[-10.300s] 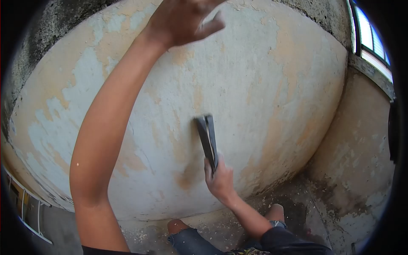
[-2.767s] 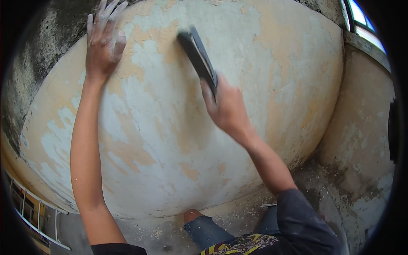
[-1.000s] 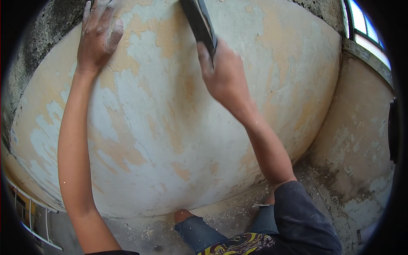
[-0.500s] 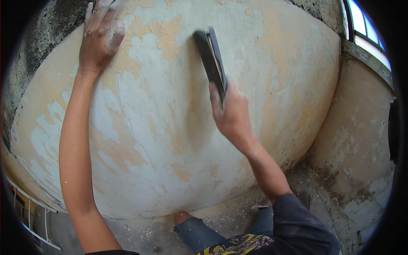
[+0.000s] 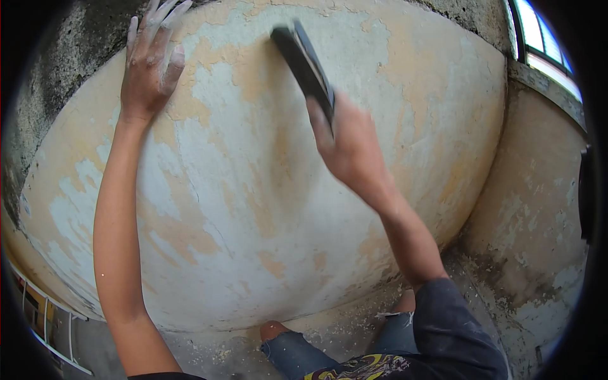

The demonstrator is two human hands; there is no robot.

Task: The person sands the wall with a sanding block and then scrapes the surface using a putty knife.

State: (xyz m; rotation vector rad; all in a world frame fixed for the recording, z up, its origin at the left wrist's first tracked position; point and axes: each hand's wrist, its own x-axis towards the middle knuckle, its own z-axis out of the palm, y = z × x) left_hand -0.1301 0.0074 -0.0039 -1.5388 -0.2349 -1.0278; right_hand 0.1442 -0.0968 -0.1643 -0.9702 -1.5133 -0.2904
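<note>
My left hand (image 5: 152, 73), whitened with dust on the fingers, lies with spread fingers against the upper left of a peeling wall (image 5: 228, 190). Nothing is held in it. My right hand (image 5: 348, 139) is wrapped round the lower end of a long dark flat-sided tool (image 5: 297, 63), made of two strips with a narrow gap between them. The tool tilts up and left, its far end close to the wall's upper middle, slightly blurred. Pale blue-white paint and bare tan patches cover the wall around it.
Rough dark concrete (image 5: 69, 69) borders the wall at upper left. A barred window (image 5: 541, 31) is at upper right, above a stained side wall (image 5: 525, 183). White metal rails (image 5: 57, 323) stand at lower left. Paint flakes litter the floor (image 5: 215, 351) by my knees.
My right hand and the tool have shifted slightly up and left across the wall, the tool leaning more to the left. My left hand stays on the wall, its fingers a little more spread.
</note>
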